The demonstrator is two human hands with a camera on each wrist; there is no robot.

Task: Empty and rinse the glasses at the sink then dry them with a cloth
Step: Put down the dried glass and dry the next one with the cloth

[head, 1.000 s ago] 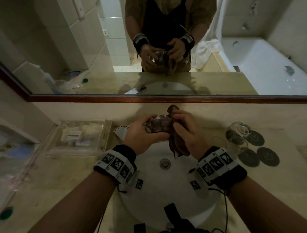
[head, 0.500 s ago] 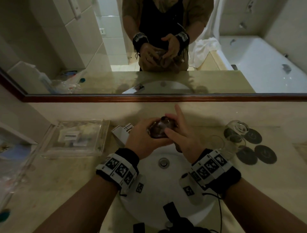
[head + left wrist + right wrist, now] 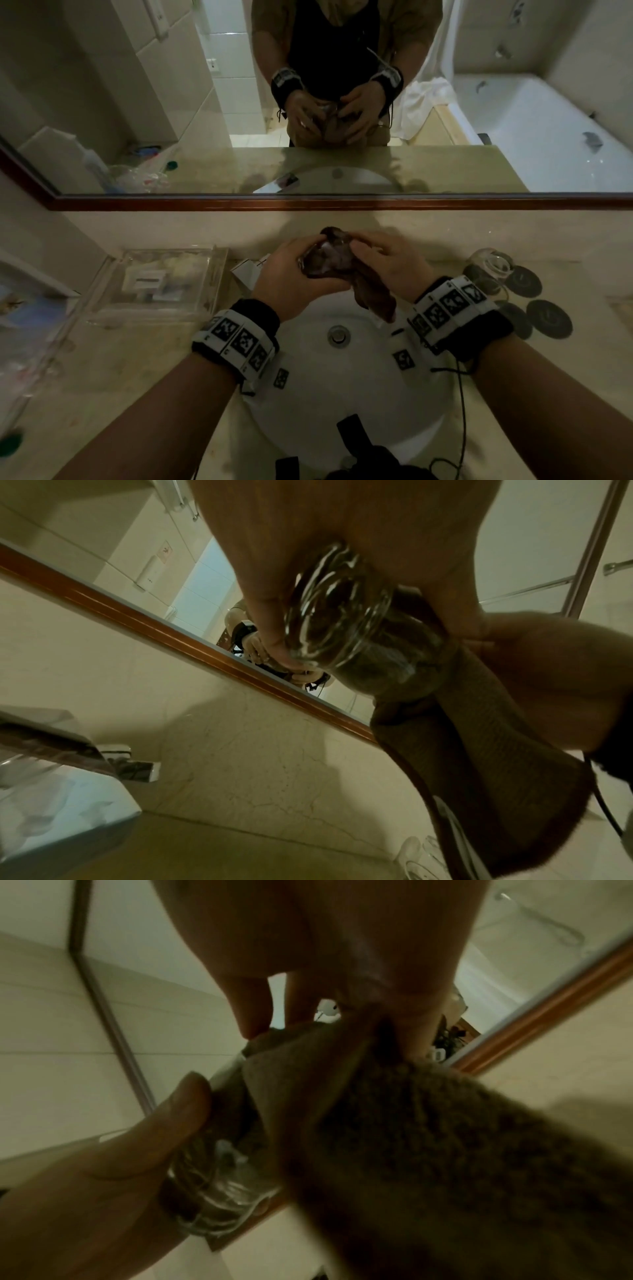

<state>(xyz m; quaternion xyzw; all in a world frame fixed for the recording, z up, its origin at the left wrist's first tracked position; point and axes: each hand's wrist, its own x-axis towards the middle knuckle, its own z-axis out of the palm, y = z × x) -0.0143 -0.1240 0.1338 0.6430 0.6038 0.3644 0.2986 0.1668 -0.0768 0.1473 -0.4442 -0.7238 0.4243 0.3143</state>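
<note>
Glass [image 3: 317,263], centre frame above the sink [image 3: 359,394]: gripped by left hand [image 3: 291,277], brown cloth [image 3: 371,294] stuffed inside, pinched by right hand [image 3: 390,263].

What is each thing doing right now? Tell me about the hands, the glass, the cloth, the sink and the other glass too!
Left hand: grips the glass.
Right hand: pinches the cloth at the glass's mouth.
Glass: held over the sink, cloth stuffed inside.
Cloth: brown, partly in the glass, its tail hanging down.
Sink: white; no water seen running.
Other glass: lying on its side on the counter.
Coasters: dark, flat on the counter.
</note>
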